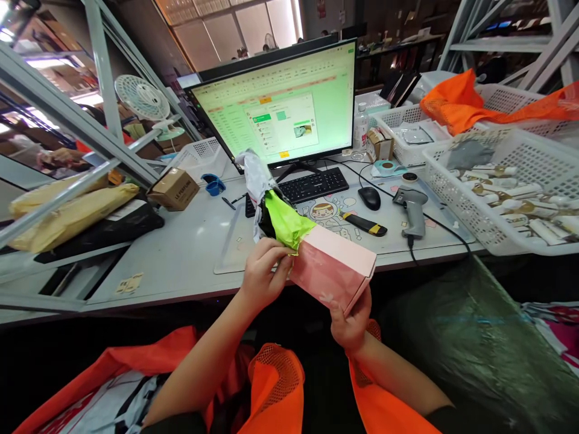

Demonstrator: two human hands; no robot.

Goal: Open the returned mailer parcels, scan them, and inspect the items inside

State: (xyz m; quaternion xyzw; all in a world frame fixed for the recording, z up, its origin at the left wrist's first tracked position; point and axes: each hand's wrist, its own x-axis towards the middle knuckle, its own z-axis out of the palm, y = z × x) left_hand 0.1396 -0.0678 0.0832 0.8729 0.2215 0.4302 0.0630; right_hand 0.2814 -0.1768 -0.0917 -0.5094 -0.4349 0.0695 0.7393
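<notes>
A: As the pink box [332, 265] is held in the air on the near side of the keyboard [319, 184], how do the hands stand?

B: Right hand [353, 322]: clamped on the box's right end, thumb on the front face. Left hand [266, 274]: thumb and fingers pinched together on the edge of the green wrapping [287, 222], at the box's other end.

A: Packaging?

B: Wrapping bright green, crumpled. It runs into a grey-white bag [256, 172], dark inside, that rises across the keyboard's left part.

A: Desk [190, 253] items, nearest first?

B: Utility knife [363, 223], black and yellow, lying on the near side of the keyboard. Grey barcode scanner [413, 212], well to its right, cable attached. Black mouse [370, 198], near its right end.

A: Flanks?

B: White basket [538, 157], well right of the keyboard, slender white-and-gold pieces inside. Small blue container [214, 185], left of it; printed carton [174, 190], farther left.

A: Beyond?

B: Lit monitor [271, 102], directly behind the keyboard. Pale fan [143, 97], well behind and to its left.
</notes>
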